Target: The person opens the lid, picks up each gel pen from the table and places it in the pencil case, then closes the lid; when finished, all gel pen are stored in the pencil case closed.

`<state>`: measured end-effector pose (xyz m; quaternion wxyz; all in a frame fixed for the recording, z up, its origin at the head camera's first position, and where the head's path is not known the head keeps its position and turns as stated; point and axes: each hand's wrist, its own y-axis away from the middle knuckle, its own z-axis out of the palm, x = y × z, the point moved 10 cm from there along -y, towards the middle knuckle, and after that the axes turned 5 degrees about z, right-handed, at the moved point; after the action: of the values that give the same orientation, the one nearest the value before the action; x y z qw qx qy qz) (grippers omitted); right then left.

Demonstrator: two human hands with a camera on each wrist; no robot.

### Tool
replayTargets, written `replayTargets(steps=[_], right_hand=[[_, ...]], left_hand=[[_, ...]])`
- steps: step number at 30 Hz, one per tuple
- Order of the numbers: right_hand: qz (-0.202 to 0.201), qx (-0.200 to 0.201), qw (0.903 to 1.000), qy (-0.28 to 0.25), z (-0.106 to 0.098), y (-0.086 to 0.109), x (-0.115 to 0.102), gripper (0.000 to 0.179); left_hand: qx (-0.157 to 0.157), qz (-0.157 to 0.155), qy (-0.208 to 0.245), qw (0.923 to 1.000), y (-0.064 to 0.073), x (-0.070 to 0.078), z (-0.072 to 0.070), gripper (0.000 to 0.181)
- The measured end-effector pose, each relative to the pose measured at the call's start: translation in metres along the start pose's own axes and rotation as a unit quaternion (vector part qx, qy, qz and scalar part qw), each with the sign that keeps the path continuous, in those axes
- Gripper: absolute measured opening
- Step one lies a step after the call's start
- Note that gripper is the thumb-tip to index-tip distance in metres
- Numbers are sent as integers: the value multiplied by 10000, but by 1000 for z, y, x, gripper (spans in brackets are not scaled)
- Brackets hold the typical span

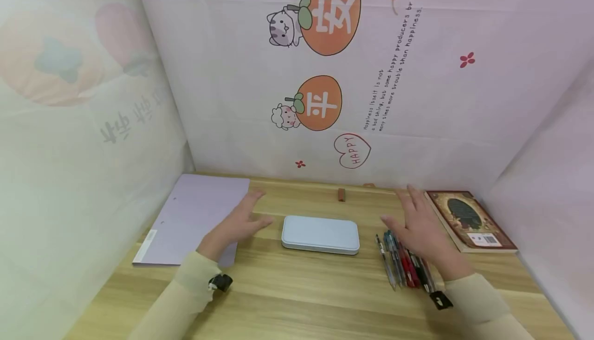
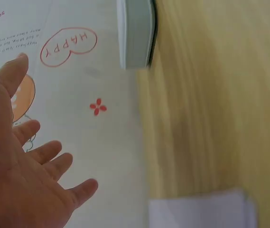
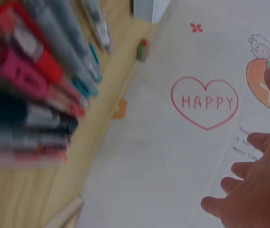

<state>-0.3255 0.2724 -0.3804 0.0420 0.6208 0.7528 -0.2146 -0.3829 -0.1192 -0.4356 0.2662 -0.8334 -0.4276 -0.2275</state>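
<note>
Left hand (image 1: 237,225) and right hand (image 1: 426,232) both empty with fingers spread, but honestly a low sweep by the right one could send those pens (image 1: 409,272) rolling.

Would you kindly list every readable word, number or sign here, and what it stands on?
"安": upper fruit, back cloth.
"平": lower fruit, same cloth.
"HAPPY": heart, same cloth.
"Happiness itself is not a bad thing, but some happy producers bring many times more trouble than happiness.": same cloth.
Too small, faint or blurred to read: characters on the left cloth, the book label, any print on the folder or pens.
</note>
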Motion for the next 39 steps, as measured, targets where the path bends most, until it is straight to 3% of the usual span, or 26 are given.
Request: replayTargets(steps=[7,16,26,39], right_hand=[[-227,-254,9979,-545,40,-7,-20,78],[-317,-870,9919,-873,86,-12,-41,80],[-163,-1552,9845,-798,123,-27,-62,76],[-198,-2047,9765,-638,140,-27,-77,75]], left_hand=[[-420,-280,326,9982,-6,0,34,77],[-808,-287,540,9949,-13,-2,65,87],[-1079,-76,249,9938,-21,2,81,92],[-1321,-209,53,9910,-27,7,98,91]])
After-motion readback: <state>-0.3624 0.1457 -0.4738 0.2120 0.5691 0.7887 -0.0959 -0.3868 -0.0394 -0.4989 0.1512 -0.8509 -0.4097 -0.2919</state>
